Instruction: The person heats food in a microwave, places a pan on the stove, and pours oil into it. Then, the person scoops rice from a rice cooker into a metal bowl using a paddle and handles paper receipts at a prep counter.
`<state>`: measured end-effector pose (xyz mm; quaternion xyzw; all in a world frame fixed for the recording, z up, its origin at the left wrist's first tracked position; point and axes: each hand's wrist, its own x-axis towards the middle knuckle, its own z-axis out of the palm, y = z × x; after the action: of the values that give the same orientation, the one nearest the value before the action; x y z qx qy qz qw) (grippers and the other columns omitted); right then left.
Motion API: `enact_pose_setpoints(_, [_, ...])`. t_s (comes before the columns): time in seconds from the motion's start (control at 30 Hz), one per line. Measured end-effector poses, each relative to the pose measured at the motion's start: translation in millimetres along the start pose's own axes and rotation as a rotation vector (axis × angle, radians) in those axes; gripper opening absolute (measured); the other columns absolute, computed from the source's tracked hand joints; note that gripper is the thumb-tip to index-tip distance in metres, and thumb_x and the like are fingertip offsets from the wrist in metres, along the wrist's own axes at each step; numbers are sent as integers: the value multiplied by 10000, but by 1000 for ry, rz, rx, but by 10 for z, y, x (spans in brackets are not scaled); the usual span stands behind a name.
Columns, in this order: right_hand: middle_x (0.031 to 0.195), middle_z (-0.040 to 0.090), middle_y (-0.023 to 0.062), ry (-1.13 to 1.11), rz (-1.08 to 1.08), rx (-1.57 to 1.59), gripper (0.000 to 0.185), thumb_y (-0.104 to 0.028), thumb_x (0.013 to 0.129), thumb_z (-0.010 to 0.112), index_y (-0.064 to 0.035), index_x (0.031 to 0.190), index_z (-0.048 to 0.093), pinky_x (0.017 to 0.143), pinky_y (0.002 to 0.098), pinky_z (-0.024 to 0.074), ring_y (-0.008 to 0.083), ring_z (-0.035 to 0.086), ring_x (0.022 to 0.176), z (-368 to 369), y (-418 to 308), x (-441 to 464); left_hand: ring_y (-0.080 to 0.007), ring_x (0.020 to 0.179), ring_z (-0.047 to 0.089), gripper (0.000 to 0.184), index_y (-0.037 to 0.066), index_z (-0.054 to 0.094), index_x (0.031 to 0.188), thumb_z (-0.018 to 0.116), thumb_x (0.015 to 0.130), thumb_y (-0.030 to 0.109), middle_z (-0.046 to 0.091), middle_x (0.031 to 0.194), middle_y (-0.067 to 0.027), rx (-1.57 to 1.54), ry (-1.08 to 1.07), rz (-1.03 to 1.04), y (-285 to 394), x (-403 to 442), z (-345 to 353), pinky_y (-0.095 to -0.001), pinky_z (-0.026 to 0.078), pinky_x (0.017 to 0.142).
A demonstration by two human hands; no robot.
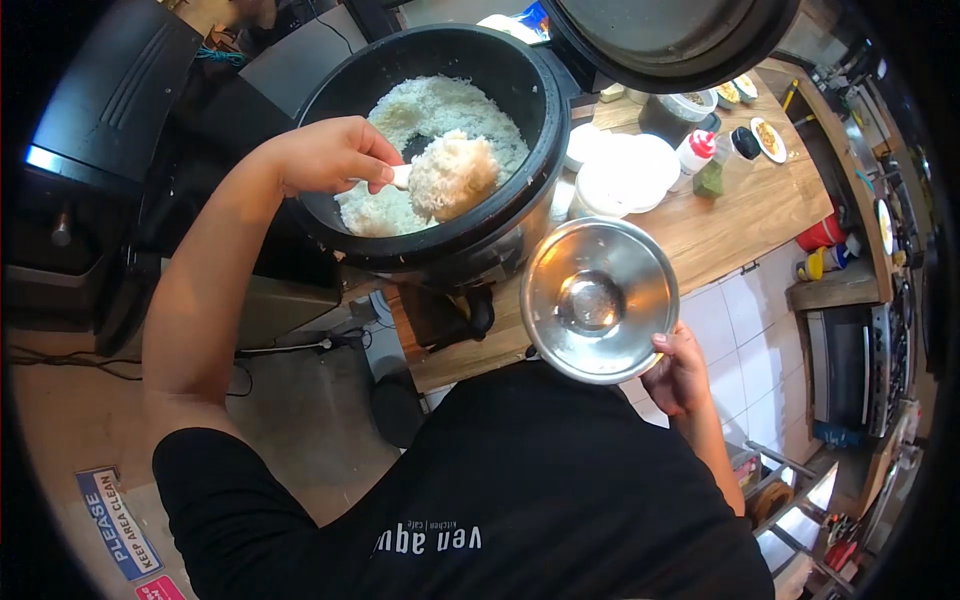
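My left hand (338, 158) is closed around the white handle of a rice scoop, over the big black rice cooker (505, 215). A heaped clump of cooked rice (455, 175) covers the scoop's head, part of it brownish. More white rice (435, 105) lies in the pot below, with a dark gap showing in its middle. At the right, my right hand (680, 370) grips the lower right rim of a metal bowl (600, 300), thumb on the edge. The bowl is tilted open towards me, beside the cooker, with a few small wet-looking specks inside.
The cooker's raised lid (680, 30) stands at the top. On the wooden counter (740, 225) are white round containers (630, 175), a red-capped squeeze bottle (696, 152), a black-capped jar (742, 146) and a small plate of food (768, 140). Cables (290, 348) run below the cooker at left.
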<state>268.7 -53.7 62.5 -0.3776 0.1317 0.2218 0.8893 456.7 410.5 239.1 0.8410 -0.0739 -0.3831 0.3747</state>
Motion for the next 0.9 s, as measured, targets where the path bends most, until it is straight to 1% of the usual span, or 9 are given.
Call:
enact_pose_setpoints(0.33, [1139, 724, 131, -60, 32, -116, 391, -98, 956, 653, 8, 1327, 588, 791, 395, 651, 204, 750, 932, 502, -73, -95, 6, 547, 405, 265, 17, 778, 1124, 722, 986, 236, 629, 767, 46, 160, 192, 132, 758, -545, 190, -188, 275, 492])
enact_pose_setpoints(0.37, [1134, 724, 125, -85, 42, -139, 400, -123, 961, 666, 2, 1333, 587, 789, 386, 649, 197, 749, 912, 479, -81, -92, -18, 620, 484, 277, -3, 769, 1113, 720, 979, 234, 619, 760, 32, 187, 137, 112, 896, -550, 283, -224, 366, 540])
enact_pose_setpoints(0.4, [1134, 724, 125, -56, 45, -127, 400, -123, 961, 666, 2, 1333, 587, 789, 386, 649, 197, 749, 912, 478, -88, -101, -18, 620, 484, 277, -3, 769, 1113, 720, 979, 234, 619, 760, 32, 186, 105, 114, 931, -492, 434, -224, 366, 540])
enact_pose_setpoints(0.47, [1128, 723, 120, -60, 55, -162, 403, -137, 963, 676, -4, 1335, 591, 785, 383, 649, 194, 749, 915, 537, -107, -123, -145, 716, 633, 271, -20, 749, 1120, 683, 986, 205, 667, 758, -59, 459, 221, 221, 969, -387, 789, -324, 485, 648])
enact_pose_setpoints(0.53, [1106, 728, 112, -30, 49, -126, 379, -144, 959, 690, -13, 1305, 605, 785, 373, 647, 192, 749, 912, 581, -103, -169, -340, 847, 703, 241, -12, 737, 1108, 639, 998, 179, 705, 850, -175, 678, 392, 466, 851, -298, 1289, -425, 533, 786])
enact_pose_setpoints(0.57, [1092, 730, 106, -30, 24, -123, 352, -132, 956, 693, -18, 1280, 616, 789, 373, 647, 191, 748, 911, 579, -101, -182, -437, 899, 676, 198, 24, 741, 1087, 617, 1002, 154, 715, 970, -204, 776, 471, 455, 777, -214, 1543, -483, 536, 821])
enact_pose_setpoints(0.7, [1048, 733, 84, -3, -16, -143, 258, -76, 941, 698, -37, 1194, 661, 811, 384, 646, 179, 741, 865, 394, -82, -198, -364, 806, 695, 188, 57, 740, 1107, 624, 960, 70, 711, 950, -120, 942, 478, 504, 793, -202, 1973, -416, 566, 693])
enact_pose_setpoints(0.77, [1014, 733, 70, 47, -26, -112, 234, -59, 928, 703, -47, 1160, 675, 801, 370, 638, 158, 728, 844, 467, -50, -232, -314, 747, 709, 185, 59, 743, 1090, 633, 940, 58, 697, 906, -96, 849, 571, 706, 752, -180, 1876, -374, 565, 630])
enact_pose_setpoints(0.9, [990, 728, 66, 39, -36, -153, 210, -57, 919, 702, -46, 1126, 671, 779, 351, 631, 152, 721, 840, 312, -17, -185, -253, 722, 720, 197, 61, 745, 1072, 656, 895, 60, 692, 888, -86, 987, 360, 677, 726, -245, 1852, -357, 559, 612])
